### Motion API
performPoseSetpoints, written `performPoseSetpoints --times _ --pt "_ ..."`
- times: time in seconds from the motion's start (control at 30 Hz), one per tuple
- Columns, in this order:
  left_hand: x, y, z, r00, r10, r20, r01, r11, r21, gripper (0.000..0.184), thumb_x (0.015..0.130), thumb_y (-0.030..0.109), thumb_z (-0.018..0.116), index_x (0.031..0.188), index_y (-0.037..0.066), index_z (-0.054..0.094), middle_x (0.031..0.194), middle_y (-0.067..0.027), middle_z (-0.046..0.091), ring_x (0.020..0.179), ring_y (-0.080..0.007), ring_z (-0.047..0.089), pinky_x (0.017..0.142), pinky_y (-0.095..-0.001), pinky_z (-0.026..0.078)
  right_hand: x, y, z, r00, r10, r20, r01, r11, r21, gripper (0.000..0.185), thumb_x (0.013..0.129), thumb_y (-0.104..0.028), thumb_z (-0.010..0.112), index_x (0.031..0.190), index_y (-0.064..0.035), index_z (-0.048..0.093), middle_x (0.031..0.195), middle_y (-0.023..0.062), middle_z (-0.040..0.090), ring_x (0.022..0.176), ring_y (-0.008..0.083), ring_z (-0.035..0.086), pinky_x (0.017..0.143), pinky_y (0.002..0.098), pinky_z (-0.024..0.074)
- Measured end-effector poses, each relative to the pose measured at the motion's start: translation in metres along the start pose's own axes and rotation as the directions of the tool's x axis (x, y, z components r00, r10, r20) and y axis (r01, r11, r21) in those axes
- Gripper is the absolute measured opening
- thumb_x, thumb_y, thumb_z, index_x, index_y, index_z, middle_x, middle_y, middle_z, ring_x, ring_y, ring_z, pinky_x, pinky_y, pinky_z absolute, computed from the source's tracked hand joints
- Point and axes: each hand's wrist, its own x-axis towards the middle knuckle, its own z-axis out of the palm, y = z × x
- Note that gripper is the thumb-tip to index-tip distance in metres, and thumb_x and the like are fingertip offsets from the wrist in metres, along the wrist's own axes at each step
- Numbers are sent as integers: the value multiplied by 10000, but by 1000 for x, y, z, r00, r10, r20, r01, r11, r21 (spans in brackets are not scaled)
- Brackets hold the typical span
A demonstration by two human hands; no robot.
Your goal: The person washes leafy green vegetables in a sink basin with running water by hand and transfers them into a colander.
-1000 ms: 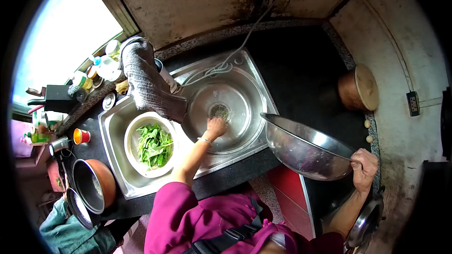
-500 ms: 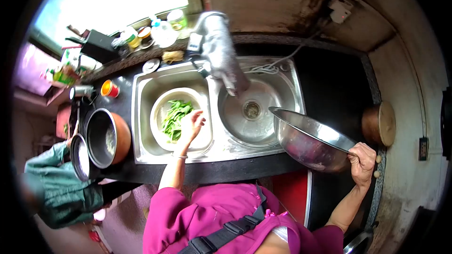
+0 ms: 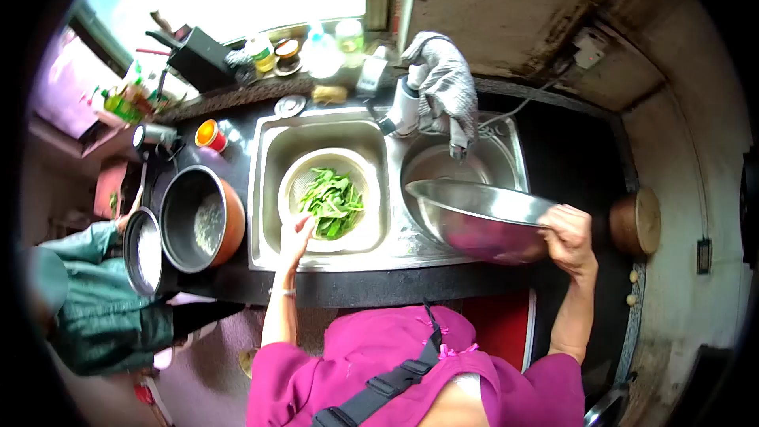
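Leafy greens (image 3: 332,204) lie in a round colander (image 3: 365,168) inside the left sink basin (image 3: 270,138). My left hand (image 3: 295,236) is at the colander's near-left rim, its fingers bent over the edge beside the leaves. In my right hand (image 3: 569,236) is the rim of a large steel bowl (image 3: 482,225), held tilted over the near part of the right basin (image 3: 427,160). The bowl's far side leans down toward that basin and hides much of it; its inside is mostly hidden.
A grey cloth (image 3: 447,83) hangs over the faucet. At left stand a pot (image 3: 231,217), another pan (image 3: 130,249) and an orange cup (image 3: 210,135). Bottles and a knife block (image 3: 199,61) line the sill. A person in a green top (image 3: 111,324) stands at left.
My left hand has moved from above the greens to the colander's near-left rim. The bowl has swung left and levelled somewhat in my right hand. The camera view has shifted.
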Motion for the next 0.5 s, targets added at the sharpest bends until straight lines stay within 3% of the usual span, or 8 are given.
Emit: performPoseSetpoints --times 0.03,0.07,0.17,0.23,0.27,0.33,0.43,0.5 --pt "-11 20 5 968 -99 229 108 994 -26 410 840 327 564 1077 -8 559 1004 -118 604 854 -152 588 753 -273 485 4 -4 9 998 -58 -22 58 998 -11 141 551 9 595 656 -31 510 567 85 480 508 252 493 474 337 366" --pt "-31 34 25 944 -144 298 203 963 -177 530 850 444 500 1132 -4 518 1023 -133 599 891 -209 597 781 -332 495 6 -6 18 995 -100 -4 100 994 -39 162 541 4 599 674 -41 518 587 81 491 523 249 504 481 336 376" --pt "-57 70 60 624 -90 776 620 661 -422 838 796 610 416 1357 47 151 1269 -230 396 1130 -329 453 822 -482 471 20 -28 39 984 -175 41 177 982 -60 197 538 -12 600 710 -73 526 634 55 514 561 233 521 511 327 399" --pt "-62 81 76 539 66 839 685 546 -483 835 790 605 435 1373 106 104 1327 -221 311 1178 -345 391 819 -519 464 19 -37 58 981 -195 23 196 977 -88 187 557 -16 589 715 -87 519 643 35 515 585 218 529 533 315 410" --pt "-58 81 80 548 48 835 678 560 -477 833 783 602 450 1375 128 107 1333 -216 297 1189 -358 369 815 -528 465 16 -40 66 971 -228 74 236 964 -120 167 584 -24 580 720 -92 511 637 21 505 606 199 534 554 306 419" --pt "-51 86 85 542 21 840 765 401 -504 731 817 462 537 1348 102 188 1288 -197 353 1152 -405 390 789 -534 486 4 -43 85 967 -238 90 249 957 -146 104 635 -53 551 726 -90 518 643 18 481 629 183 517 590 299 425" --pt "-30 72 96 622 -167 765 718 511 -472 533 824 273 551 1248 45 321 1218 -191 412 1067 -423 465 752 -529 509 -19 -43 107 970 -241 18 241 959 -150 63 674 -74 534 736 -78 527 678 19 484 665 171 520 621 303 426" --pt "-16 67 111 644 -221 732 705 542 -457 287 786 146 523 1031 27 430 1130 -195 458 974 -382 543 738 -508 523 -36 -41 117 981 -196 -7 191 963 -192 79 663 -56 549 735 -74 520 677 23 493 666 178 531 610 304 427"
